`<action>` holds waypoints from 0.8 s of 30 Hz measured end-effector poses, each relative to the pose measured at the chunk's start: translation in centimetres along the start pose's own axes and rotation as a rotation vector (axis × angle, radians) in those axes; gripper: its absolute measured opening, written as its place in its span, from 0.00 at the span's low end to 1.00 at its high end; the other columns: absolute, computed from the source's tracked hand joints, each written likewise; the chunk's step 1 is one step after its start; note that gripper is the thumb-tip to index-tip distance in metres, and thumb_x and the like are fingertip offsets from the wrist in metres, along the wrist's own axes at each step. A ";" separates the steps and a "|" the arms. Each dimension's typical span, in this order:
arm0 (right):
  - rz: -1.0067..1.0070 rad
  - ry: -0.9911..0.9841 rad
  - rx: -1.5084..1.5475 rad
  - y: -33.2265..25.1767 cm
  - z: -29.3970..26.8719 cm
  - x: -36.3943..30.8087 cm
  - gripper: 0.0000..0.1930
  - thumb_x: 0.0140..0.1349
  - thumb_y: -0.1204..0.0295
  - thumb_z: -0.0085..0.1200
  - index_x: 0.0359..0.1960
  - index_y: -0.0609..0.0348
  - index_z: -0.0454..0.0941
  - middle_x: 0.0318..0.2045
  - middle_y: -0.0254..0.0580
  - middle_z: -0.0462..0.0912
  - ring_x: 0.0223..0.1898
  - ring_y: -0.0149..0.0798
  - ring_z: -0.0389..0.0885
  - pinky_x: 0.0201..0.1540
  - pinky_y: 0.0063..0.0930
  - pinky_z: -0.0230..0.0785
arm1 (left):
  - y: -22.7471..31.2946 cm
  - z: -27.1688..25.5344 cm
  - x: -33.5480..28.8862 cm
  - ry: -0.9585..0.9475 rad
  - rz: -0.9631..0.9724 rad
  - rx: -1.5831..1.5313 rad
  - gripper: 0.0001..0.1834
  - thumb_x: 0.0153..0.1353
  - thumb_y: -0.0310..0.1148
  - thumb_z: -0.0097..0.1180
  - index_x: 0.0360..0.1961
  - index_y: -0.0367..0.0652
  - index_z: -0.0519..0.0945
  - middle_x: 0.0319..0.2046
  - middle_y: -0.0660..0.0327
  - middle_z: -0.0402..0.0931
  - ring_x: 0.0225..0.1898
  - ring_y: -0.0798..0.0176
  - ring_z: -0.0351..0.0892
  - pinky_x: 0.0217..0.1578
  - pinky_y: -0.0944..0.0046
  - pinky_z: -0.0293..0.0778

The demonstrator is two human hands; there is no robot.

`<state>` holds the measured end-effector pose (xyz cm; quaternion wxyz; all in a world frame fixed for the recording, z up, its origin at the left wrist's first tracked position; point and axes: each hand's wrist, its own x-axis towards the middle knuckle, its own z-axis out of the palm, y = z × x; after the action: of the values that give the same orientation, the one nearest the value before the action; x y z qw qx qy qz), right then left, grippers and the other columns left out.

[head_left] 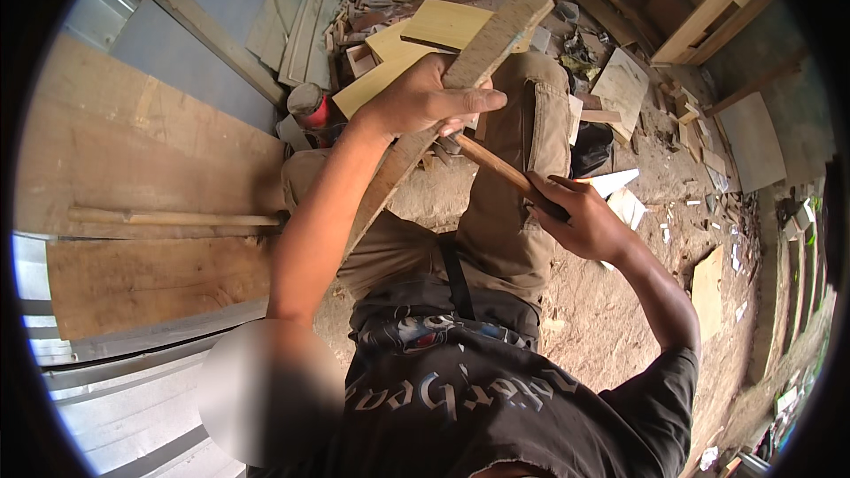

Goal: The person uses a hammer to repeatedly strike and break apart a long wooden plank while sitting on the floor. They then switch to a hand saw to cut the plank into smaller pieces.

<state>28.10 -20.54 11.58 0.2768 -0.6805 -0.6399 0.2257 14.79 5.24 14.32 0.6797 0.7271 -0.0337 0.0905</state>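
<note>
1. Plank point(503, 34) of rough wood is slantwise above the lap point(496, 252); the left grip point(434, 102) is closed around it.
2. It looks stiff and not very heavy, I judge. Its dry surface should not slip easily, but splinters are possible, so the flat faces near the middle seem the better place for holding.
3. Wooden-handled tool point(498, 164) is in the right grip point(575, 212), which is wrapped around the far part of the handle. Probably it is heavier toward its dark head.
4. This head is partly hidden near the left grip; I cannot tell its exact shape, nor whether it touches the plank.
5. Left forearm point(332, 186) covers the plank's lower part.
</note>
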 end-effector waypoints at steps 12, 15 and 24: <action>-0.206 -0.069 -0.038 3.2 1.0 0.9 0.25 0.62 0.75 0.58 0.61 0.70 0.68 0.37 0.58 0.80 0.34 0.53 0.83 0.36 0.38 0.74 | -0.2 1.1 -2.2 -0.224 -0.066 -0.369 0.14 0.61 0.37 0.63 0.30 0.38 0.73 0.11 0.67 0.64 0.12 0.72 0.64 0.28 0.65 0.72; -0.126 -0.011 -0.044 1.9 1.0 0.9 0.26 0.62 0.75 0.58 0.61 0.70 0.68 0.38 0.59 0.80 0.36 0.54 0.83 0.39 0.37 0.74 | -1.0 0.5 -1.8 0.014 -0.047 -0.164 0.15 0.61 0.39 0.64 0.28 0.39 0.75 0.12 0.68 0.65 0.12 0.75 0.64 0.21 0.69 0.68; 0.041 0.094 0.014 0.4 2.6 0.9 0.26 0.61 0.76 0.56 0.62 0.66 0.67 0.44 0.62 0.79 0.41 0.60 0.82 0.42 0.43 0.74 | -3.1 -0.7 0.0 0.319 -0.020 0.291 0.13 0.61 0.38 0.63 0.30 0.40 0.78 0.16 0.71 0.69 0.13 0.78 0.63 0.14 0.73 0.59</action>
<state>26.77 -19.39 9.47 0.3065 -0.7014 -0.6105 0.2033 15.24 6.20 11.33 0.5650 0.7944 0.0947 0.2017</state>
